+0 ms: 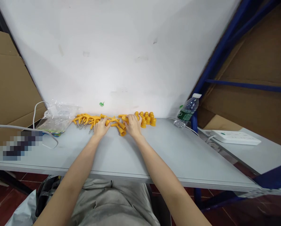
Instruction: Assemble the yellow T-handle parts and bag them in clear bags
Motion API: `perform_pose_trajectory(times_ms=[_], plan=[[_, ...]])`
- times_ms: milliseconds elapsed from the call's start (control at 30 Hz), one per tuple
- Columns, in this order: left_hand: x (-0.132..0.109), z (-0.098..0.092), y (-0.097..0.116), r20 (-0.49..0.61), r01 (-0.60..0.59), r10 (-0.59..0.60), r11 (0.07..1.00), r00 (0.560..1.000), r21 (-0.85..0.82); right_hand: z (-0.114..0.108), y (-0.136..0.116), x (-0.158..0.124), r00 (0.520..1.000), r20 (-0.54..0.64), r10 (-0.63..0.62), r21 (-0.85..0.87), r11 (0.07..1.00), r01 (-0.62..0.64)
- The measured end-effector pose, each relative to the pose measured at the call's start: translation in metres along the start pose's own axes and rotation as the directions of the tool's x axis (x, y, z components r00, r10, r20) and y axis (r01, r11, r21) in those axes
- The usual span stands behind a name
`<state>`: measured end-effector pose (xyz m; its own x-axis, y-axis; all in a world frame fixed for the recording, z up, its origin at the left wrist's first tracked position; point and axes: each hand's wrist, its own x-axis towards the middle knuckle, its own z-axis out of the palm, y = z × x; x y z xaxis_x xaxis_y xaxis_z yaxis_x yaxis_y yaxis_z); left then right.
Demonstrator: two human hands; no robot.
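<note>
My left hand (101,127) is closed at the end of a yellow twisted plastic piece (112,120), which reaches toward my right hand. My right hand (134,125) has its fingers bent down among yellow parts; what they grip is hidden. Between the hands, yellow cone-shaped parts (122,131) lie on their sides, one with its open end toward me. Left of my left hand is a pile of yellow branch-shaped pieces (84,118) with small metal ball chains (81,126). Directly right of my right hand, several yellow cup-shaped pieces (148,120) stand upright in rows.
A white wall panel (131,62) rises behind the grey table (168,157). At left are clear plastic bags (58,116), a white cable (25,127) and a cardboard box (8,72). A water bottle (188,110) leans at right by a blue frame; beyond sits a power strip (235,137).
</note>
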<state>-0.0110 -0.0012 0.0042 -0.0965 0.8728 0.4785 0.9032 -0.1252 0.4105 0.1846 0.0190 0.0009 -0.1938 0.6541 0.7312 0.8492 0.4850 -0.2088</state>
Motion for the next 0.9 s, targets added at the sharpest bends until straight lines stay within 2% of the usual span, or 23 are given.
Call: perform_pose_trajectory(times_ms=[167, 267, 367, 433, 533, 633, 700, 767, 900], plan=[[0.002, 0.001, -0.002, 0.005, 0.021, -0.021, 1.000, 1.000, 0.002, 0.000, 0.004, 0.001, 0.998, -0.045, 0.043, 0.034, 0.999, -0.041], [0.004, 0.003, -0.008, -0.011, 0.074, -0.074, 0.997, 0.997, -0.015, 0.000, 0.013, 0.002, 0.984, -0.139, 0.114, 0.051, 0.993, -0.108], [0.007, 0.006, -0.014, -0.028, 0.137, -0.139, 0.988, 0.990, -0.069, 0.001, 0.026, 0.002, 0.944, -0.244, 0.221, 0.083, 0.975, -0.207], [0.010, 0.008, -0.018, -0.046, 0.167, -0.173, 0.979, 0.984, -0.116, 0.002, 0.037, 0.002, 0.889, -0.316, 0.330, 0.138, 0.944, -0.301], [0.013, 0.011, -0.023, -0.090, 0.174, -0.195, 0.964, 0.977, -0.203, 0.005, 0.059, -0.003, 0.746, -0.402, 0.531, 0.288, 0.846, -0.448], [0.015, 0.015, -0.028, -0.138, 0.167, -0.215, 0.940, 0.967, -0.297, 0.013, 0.084, -0.010, 0.595, -0.398, 0.698, 0.438, 0.715, -0.545], [0.016, 0.018, -0.031, -0.161, 0.160, -0.227, 0.923, 0.961, -0.349, 0.022, 0.100, -0.016, 0.530, -0.388, 0.754, 0.501, 0.655, -0.566], [0.017, 0.022, -0.034, -0.181, 0.149, -0.233, 0.910, 0.956, -0.387, 0.033, 0.114, -0.021, 0.503, -0.365, 0.784, 0.555, 0.617, -0.558], [0.020, 0.028, -0.042, -0.201, 0.138, -0.246, 0.890, 0.948, -0.435, 0.050, 0.129, -0.024, 0.527, -0.284, 0.801, 0.596, 0.578, -0.558]])
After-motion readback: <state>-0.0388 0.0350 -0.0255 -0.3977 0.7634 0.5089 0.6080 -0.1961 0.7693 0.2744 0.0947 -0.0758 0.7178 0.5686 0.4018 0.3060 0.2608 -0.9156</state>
